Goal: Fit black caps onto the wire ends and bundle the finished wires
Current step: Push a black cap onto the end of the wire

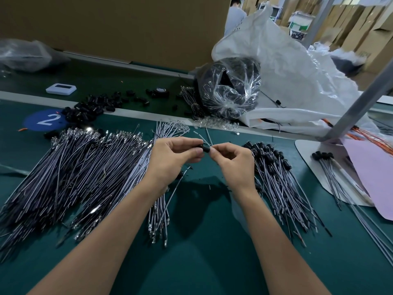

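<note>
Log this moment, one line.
step: capping; left hand: holds cap; right hand: pinches wire; capped wires: right; bare wires: left

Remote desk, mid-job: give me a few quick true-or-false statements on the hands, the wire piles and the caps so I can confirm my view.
1. Both the left hand and the right hand pinch one black cap between them. True.
2. The capped wires lie left of the hands. False: they lie to the right, and the bare wires lie to the left.
3. A heap of loose caps lies beside the blue sticker. True.
4. The sticker shows a 5. False: it shows a 2.
</note>
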Motion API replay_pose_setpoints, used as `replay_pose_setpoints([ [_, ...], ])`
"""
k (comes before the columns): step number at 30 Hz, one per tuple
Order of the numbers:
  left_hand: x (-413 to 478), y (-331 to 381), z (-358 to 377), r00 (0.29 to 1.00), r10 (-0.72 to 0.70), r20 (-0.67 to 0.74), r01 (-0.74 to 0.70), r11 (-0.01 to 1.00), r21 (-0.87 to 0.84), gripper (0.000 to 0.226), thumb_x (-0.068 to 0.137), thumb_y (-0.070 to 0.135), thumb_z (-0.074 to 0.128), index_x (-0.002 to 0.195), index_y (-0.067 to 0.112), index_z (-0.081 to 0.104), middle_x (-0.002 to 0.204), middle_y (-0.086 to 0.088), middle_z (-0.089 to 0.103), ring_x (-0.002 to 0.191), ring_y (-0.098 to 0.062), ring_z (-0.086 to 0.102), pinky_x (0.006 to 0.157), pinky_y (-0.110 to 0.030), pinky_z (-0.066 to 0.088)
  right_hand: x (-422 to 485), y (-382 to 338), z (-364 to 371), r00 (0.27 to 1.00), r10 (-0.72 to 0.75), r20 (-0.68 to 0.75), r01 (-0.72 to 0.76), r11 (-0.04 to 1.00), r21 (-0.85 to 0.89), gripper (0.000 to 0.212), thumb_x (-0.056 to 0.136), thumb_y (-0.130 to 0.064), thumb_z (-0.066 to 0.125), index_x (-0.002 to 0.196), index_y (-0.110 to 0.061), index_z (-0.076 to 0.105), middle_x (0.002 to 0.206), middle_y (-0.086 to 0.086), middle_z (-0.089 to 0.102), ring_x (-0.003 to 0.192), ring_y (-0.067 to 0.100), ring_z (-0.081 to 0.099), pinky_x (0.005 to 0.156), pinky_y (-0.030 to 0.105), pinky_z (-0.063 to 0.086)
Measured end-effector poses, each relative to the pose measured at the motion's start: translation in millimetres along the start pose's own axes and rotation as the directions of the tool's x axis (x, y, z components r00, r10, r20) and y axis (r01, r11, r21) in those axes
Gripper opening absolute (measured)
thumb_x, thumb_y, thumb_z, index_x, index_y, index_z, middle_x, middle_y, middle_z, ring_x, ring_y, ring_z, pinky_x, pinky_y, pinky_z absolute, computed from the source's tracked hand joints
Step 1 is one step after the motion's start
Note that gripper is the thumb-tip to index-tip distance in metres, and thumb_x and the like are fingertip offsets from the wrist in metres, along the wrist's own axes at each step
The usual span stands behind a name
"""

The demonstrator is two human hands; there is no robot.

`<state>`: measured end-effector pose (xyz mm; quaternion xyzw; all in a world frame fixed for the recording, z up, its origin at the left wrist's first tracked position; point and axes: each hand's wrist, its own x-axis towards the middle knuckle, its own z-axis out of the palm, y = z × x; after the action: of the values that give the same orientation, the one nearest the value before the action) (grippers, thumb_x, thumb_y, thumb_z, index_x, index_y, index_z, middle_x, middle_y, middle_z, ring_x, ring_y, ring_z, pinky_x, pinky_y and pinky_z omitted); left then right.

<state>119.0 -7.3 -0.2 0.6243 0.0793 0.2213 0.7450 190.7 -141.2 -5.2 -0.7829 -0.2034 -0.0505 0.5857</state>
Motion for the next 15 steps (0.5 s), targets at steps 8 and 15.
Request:
replay_pose_setpoints([
  [8,1,2,-2,1.000,-0.022,-0.001,0.022,0.999,-0.033,0.013,0.078,-0.003,0.073,0.087,0.006,0.074,0.076,-0.013,0.075,0.067,-0.020,0.073,0.062,-0.024,0.058,-1,-7,-2,0.995,0.080,0.058,-0.092,0.962,0.255,0.013,0.085,-0.005,0.072,0.078,-0.016,0.074,0.062,-0.005,0.065,0.057,0.006,0.054,0.058,0.018,0.044],
  [15,-1,3,-2,0.999,-0.038,0.027,0.039,0.998,-0.043,0.012,0.076,0.009,0.075,0.087,0.012,0.076,0.077,-0.012,0.075,0.070,-0.022,0.074,0.058,-0.024,0.058,-3,-11,-4,0.992,0.067,0.105,-0.098,0.936,0.337,0.011,0.085,-0.003,0.071,0.080,-0.013,0.074,0.066,0.001,0.070,0.058,0.011,0.060,0.057,0.019,0.048],
])
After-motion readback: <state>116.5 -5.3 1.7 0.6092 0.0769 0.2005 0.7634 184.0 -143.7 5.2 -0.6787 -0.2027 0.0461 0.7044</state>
